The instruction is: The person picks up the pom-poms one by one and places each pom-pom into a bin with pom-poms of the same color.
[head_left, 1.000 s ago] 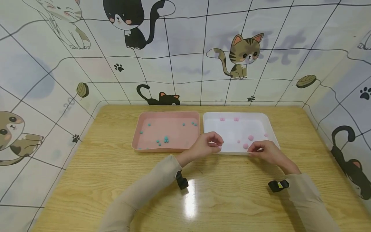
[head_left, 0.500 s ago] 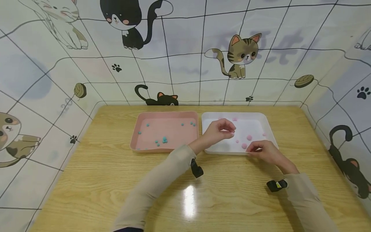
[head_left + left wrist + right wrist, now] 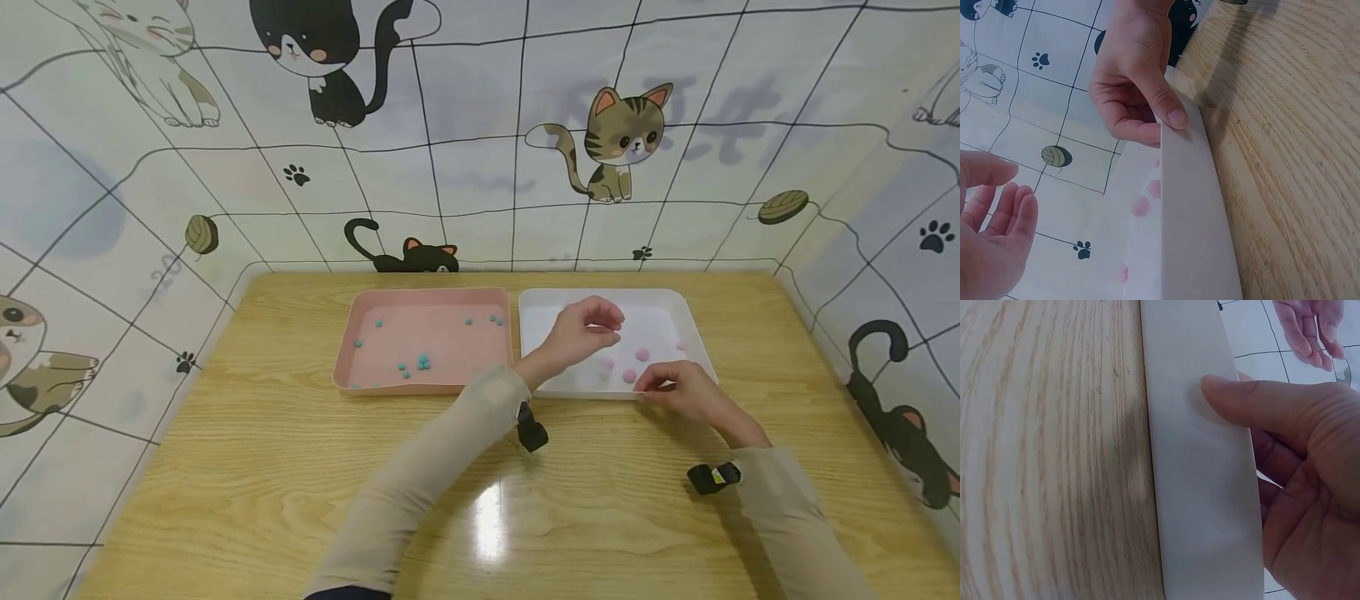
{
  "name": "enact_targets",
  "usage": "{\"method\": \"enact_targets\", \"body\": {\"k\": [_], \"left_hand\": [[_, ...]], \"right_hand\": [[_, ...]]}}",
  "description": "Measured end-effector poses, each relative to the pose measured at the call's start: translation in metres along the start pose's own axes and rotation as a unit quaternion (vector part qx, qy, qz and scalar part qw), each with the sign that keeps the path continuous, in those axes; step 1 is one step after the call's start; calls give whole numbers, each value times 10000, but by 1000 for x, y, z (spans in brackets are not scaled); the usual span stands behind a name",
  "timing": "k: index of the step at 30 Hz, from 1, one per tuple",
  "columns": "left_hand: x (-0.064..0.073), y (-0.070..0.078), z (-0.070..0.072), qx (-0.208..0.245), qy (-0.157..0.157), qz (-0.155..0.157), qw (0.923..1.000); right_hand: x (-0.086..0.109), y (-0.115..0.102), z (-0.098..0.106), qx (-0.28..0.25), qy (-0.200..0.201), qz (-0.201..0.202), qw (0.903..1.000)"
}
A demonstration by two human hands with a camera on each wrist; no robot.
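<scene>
A white tray stands on the wooden table, with several pink balls in it. My left hand hovers above this tray, fingers bent and thumb apart from them. Nothing shows between the fingertips in the left wrist view. At the tray's front right, my right hand pinches the front wall, its thumb on the outside and the other fingers inside. Part of the tray's far side is hidden behind my left hand.
Left of the white tray stands a pink tray holding several small teal balls. The wooden table runs in front of both trays. Behind it and at the sides are walls covered with cat drawings.
My left hand has moved right and away from me, from the white tray's front left to over its middle. The right hand keeps its grip on the front wall.
</scene>
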State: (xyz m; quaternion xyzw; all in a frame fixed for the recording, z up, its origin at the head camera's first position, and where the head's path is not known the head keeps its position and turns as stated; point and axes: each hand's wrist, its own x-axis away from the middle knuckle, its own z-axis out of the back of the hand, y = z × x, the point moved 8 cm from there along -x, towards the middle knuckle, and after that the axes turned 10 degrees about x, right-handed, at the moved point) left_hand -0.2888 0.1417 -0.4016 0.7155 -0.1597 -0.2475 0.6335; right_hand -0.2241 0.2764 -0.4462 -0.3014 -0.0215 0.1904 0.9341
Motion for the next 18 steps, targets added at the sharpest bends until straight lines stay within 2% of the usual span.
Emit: {"method": "enact_targets", "body": {"k": [2,6,10,15,18], "left_hand": [[5,10,2,37,37,-37,10000],[9,14,11,156,176,-40,9997],[8,6,22,270,392,6,9989],[17,4,30,254,506,215,9982],[25,3,34,213,493,219,9983]], "right_hand": [[0,-1,0,2,32,44,10000],[-1,-2,1,-25,46,39,10000],[-1,-3,2,-13,-14,-60,10000],[0,-2,3,-9,-30,-69,10000],[0,-3,4,-11,-10,-19,10000]]}}
